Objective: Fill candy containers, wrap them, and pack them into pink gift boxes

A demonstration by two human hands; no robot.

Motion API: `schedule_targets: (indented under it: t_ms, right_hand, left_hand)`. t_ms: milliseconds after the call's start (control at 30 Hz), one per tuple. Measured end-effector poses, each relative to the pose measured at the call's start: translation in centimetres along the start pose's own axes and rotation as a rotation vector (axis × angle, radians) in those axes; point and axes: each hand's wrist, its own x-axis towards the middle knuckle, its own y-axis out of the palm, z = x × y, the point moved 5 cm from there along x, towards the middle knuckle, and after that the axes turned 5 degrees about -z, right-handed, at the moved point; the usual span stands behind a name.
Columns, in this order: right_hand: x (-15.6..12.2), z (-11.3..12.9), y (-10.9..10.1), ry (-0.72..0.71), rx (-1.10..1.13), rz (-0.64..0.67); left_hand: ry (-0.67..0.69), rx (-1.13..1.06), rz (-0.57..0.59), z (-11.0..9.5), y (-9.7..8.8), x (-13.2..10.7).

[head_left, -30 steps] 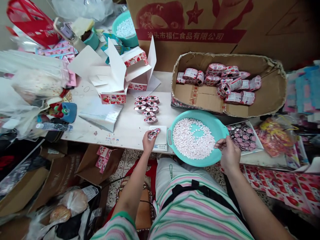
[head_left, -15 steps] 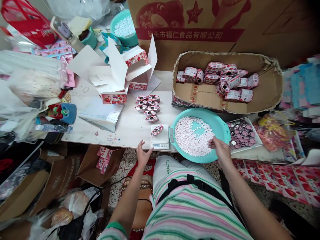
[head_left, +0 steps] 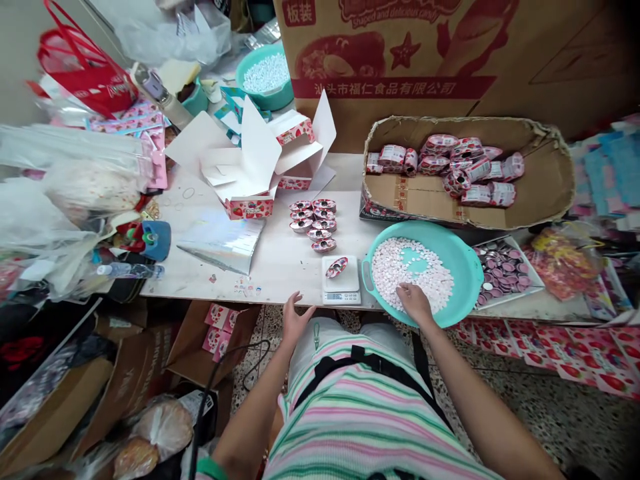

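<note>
Left hand (head_left: 296, 319) open and empty at the table edge | foil candy cups (head_left: 313, 225) lined up, more to go | one cup (head_left: 337, 267) on the digital scale (head_left: 341, 291) | right hand (head_left: 415, 302) down in the pink-white candies (head_left: 407, 270), can't tell if it's holding any | plenty left in the teal basin (head_left: 465, 267)

The right hand's fingers (head_left: 406, 295) rest curled in a heap of small pink-and-white candies (head_left: 410, 275), which fills much of a round teal plastic basin (head_left: 465, 280). The left hand's fingers (head_left: 295, 313) spread open and empty, just off the near edge of the white bench (head_left: 280, 267). Between both sets of fingers stands a white digital scale (head_left: 341, 283) carrying one pink foil candy cup (head_left: 337, 267). Ahead of the left fingers, matching foil cups (head_left: 314, 223) lie clustered on the bench. Beyond the right fingers, a shallow cardboard tray (head_left: 550, 173) holds pink-wrapped candy packs (head_left: 470, 167).
</note>
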Motion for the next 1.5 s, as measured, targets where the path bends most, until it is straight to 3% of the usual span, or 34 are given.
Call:
schedule_targets:
  t_ms: [233,400,600,800,933,1100,1200,1300,1500]
  right_hand:
    - [0.5,-0.1,2.3,-0.001,-0.187,-0.056]
    - [2.1,0.4,2.9,0.084,-0.016,0.015]
    - [2.0,0.8,1.4,0.117,0.104,-0.039]
    - [1.3,1.1,-0.7,0.196,0.192,-0.158]
    - [1.2,5.2,-1.3,0.136,0.347,-0.187]
    - [1.1,15.1,0.3,-0.242,0.361,-0.062]
    - [1.0,19.3,2.2,-0.397,0.239,0.027]
    - [1.3,21.1,4.0,-0.447,0.111,0.072]
    - [2.0,21.8,6.2,-0.463,-0.135,0.159]
  left_hand:
    - [0.065,-0.004,0.094,1.3,-1.5,2.8]
    - [0.114,-0.017,0.134,1.2,-2.5,4.0]
    - [0.121,-0.033,0.164,0.1,-2.6,4.5]
    - [0.139,-0.063,0.178,-1.5,-0.9,4.3]
    - [0.156,-0.086,0.200,-2.9,0.7,4.5]
    - [0.175,-0.119,0.226,-4.3,1.8,5.1]
    - [0.173,-0.131,0.204,-4.1,1.7,5.2]
    - [0.150,-0.143,0.183,-3.1,1.1,4.9]
    - [0.068,-0.160,0.143,-0.9,0.0,3.8]
